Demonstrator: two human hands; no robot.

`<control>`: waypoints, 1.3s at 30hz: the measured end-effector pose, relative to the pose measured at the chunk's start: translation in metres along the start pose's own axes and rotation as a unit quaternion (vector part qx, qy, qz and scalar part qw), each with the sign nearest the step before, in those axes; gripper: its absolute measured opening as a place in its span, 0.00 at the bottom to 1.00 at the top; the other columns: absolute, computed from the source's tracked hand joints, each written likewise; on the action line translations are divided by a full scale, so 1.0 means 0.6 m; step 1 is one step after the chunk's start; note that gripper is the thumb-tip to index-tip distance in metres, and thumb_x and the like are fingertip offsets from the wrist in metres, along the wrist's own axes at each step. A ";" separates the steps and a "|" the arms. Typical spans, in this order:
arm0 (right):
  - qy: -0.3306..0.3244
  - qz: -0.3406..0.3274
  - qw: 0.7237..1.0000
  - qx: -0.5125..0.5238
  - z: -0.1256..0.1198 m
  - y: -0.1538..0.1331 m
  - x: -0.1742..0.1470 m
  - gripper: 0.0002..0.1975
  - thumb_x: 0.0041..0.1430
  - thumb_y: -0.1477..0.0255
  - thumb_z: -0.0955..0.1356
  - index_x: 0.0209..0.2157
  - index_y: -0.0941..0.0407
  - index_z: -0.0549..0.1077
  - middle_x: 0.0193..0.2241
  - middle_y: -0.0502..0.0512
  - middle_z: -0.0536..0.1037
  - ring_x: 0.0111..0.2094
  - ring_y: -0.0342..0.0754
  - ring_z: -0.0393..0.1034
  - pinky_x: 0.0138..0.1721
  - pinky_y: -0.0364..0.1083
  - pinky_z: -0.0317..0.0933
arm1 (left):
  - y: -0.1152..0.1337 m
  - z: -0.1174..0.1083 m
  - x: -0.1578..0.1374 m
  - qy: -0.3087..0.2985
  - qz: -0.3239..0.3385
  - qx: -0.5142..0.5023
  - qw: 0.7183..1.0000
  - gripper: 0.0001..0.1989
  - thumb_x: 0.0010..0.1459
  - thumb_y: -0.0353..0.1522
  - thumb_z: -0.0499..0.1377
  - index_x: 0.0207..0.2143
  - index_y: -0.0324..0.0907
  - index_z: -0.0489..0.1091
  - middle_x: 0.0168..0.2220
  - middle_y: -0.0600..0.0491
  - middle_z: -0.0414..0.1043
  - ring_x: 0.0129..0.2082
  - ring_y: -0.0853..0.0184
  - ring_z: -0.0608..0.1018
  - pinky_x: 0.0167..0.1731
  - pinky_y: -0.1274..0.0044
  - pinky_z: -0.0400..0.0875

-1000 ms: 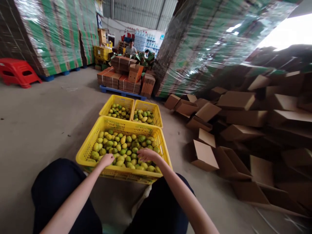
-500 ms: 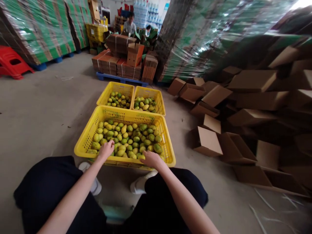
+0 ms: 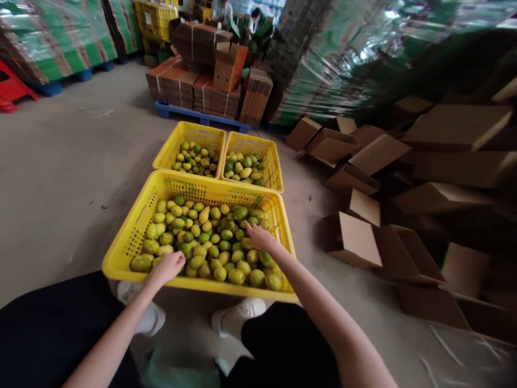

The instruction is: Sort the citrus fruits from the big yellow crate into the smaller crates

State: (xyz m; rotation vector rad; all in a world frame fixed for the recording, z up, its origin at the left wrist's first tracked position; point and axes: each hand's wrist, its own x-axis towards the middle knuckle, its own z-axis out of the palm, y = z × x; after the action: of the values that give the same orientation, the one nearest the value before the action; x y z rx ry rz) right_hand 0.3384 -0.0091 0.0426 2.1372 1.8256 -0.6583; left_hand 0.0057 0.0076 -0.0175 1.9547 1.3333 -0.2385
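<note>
A large yellow plastic crate (image 3: 121,242) stands between my feet, its bottom spread with yellow-green lemons (image 3: 214,237). My left hand (image 3: 167,268) hovers above the lemons by the near left side, its fingers curled in; whether anything is inside them is hidden. Over on the right half, my right hand (image 3: 260,237) reaches into the crate with fingers stretched toward the lemons, and no lemon shows in its grasp. Its fingertips are close to a green lemon, but contact is hard to judge.
Behind the large crate sit a left yellow crate (image 3: 159,153) and a right yellow crate (image 3: 278,170), both holding lemons. Bundled flat cartons rest on a blue pallet (image 3: 202,117). Loose open cardboard boxes (image 3: 359,240) pile up at right. A red stool (image 3: 14,89) is far left. People work in back.
My right hand has moved forward, farther into the crate. My left hand has come back toward the near rim and its fingers stay curled. The view has tilted down.
</note>
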 end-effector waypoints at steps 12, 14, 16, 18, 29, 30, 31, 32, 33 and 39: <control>0.107 0.057 0.989 -0.089 0.083 0.030 0.162 0.33 0.57 0.81 0.62 0.65 0.64 0.55 0.65 0.73 0.57 0.58 0.62 0.60 0.58 0.56 0.51 | 0.146 -0.040 0.271 0.085 0.138 0.215 0.963 0.18 0.60 0.27 0.51 0.53 0.39 0.68 0.52 0.41 0.71 0.55 0.55 0.71 0.52 0.67 0.66; 0.130 0.058 0.985 -0.097 0.106 0.038 0.156 0.32 0.58 0.80 0.62 0.65 0.65 0.56 0.63 0.73 0.59 0.58 0.62 0.59 0.60 0.55 0.49 | 0.171 -0.034 0.343 0.069 0.141 0.233 0.960 0.26 0.56 0.26 0.57 0.58 0.37 0.63 0.53 0.40 0.70 0.57 0.54 0.69 0.55 0.65 0.63; 0.153 0.042 0.981 -0.107 0.119 0.048 0.157 0.33 0.57 0.76 0.64 0.65 0.64 0.57 0.61 0.73 0.62 0.57 0.62 0.60 0.59 0.56 0.49 | 0.183 -0.021 0.394 0.052 0.133 0.246 0.959 0.33 0.50 0.25 0.62 0.60 0.38 0.60 0.55 0.39 0.69 0.56 0.53 0.70 0.55 0.65 0.64; 0.174 0.029 0.978 -0.108 0.123 0.054 0.167 0.36 0.56 0.70 0.67 0.66 0.61 0.56 0.60 0.73 0.64 0.55 0.64 0.61 0.57 0.58 0.49 | 0.186 -0.005 0.426 0.037 0.125 0.255 0.958 0.38 0.47 0.27 0.65 0.61 0.39 0.58 0.57 0.38 0.66 0.56 0.52 0.70 0.54 0.64 0.65; 0.154 0.032 0.986 -0.049 0.107 0.042 0.213 0.28 0.58 0.77 0.64 0.61 0.57 0.63 0.60 0.72 0.63 0.55 0.64 0.59 0.51 0.56 0.50 | 0.181 0.018 0.446 0.032 0.101 0.305 0.947 0.32 0.51 0.35 0.67 0.58 0.38 0.64 0.60 0.35 0.62 0.61 0.48 0.62 0.59 0.59 0.55; 0.152 0.036 0.987 -0.037 0.105 0.043 0.211 0.28 0.58 0.76 0.65 0.60 0.56 0.64 0.58 0.72 0.65 0.53 0.63 0.60 0.51 0.55 0.51 | 0.182 0.016 0.443 0.025 0.104 0.307 0.946 0.33 0.49 0.36 0.68 0.57 0.37 0.65 0.59 0.34 0.63 0.61 0.47 0.63 0.58 0.59 0.56; 0.150 0.039 0.988 -0.027 0.103 0.045 0.209 0.27 0.57 0.75 0.66 0.59 0.56 0.65 0.56 0.71 0.66 0.52 0.63 0.62 0.50 0.55 0.52 | 0.182 0.014 0.438 0.016 0.108 0.307 0.945 0.33 0.47 0.37 0.69 0.55 0.37 0.67 0.58 0.34 0.64 0.60 0.46 0.64 0.57 0.58 0.57; 0.147 0.041 0.988 -0.019 0.101 0.046 0.207 0.27 0.57 0.72 0.67 0.59 0.55 0.66 0.54 0.71 0.68 0.51 0.63 0.63 0.49 0.55 0.53 | 0.182 0.012 0.432 0.007 0.112 0.307 0.945 0.34 0.45 0.37 0.70 0.54 0.37 0.68 0.57 0.34 0.65 0.59 0.46 0.65 0.57 0.58 0.58; 0.144 0.041 0.989 -0.013 0.100 0.048 0.205 0.27 0.56 0.70 0.68 0.59 0.55 0.66 0.51 0.70 0.70 0.49 0.62 0.64 0.49 0.54 0.53 | 0.181 0.011 0.425 -0.002 0.120 0.305 0.945 0.34 0.43 0.37 0.71 0.53 0.37 0.69 0.57 0.35 0.66 0.59 0.45 0.65 0.57 0.57 0.58; 0.132 0.004 0.990 0.044 0.103 0.053 0.187 0.31 0.52 0.64 0.71 0.58 0.52 0.68 0.50 0.65 0.72 0.51 0.60 0.65 0.54 0.56 0.51 | 0.172 -0.006 0.371 -0.021 0.168 0.274 0.947 0.34 0.44 0.34 0.69 0.55 0.40 0.68 0.55 0.40 0.70 0.59 0.48 0.67 0.54 0.63 0.63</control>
State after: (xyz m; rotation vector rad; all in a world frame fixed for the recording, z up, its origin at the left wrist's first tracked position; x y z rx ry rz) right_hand 0.3712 0.0528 -0.0689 2.3866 1.9497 -0.4801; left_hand 0.1923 0.1526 -0.0843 2.5838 0.9403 -0.5237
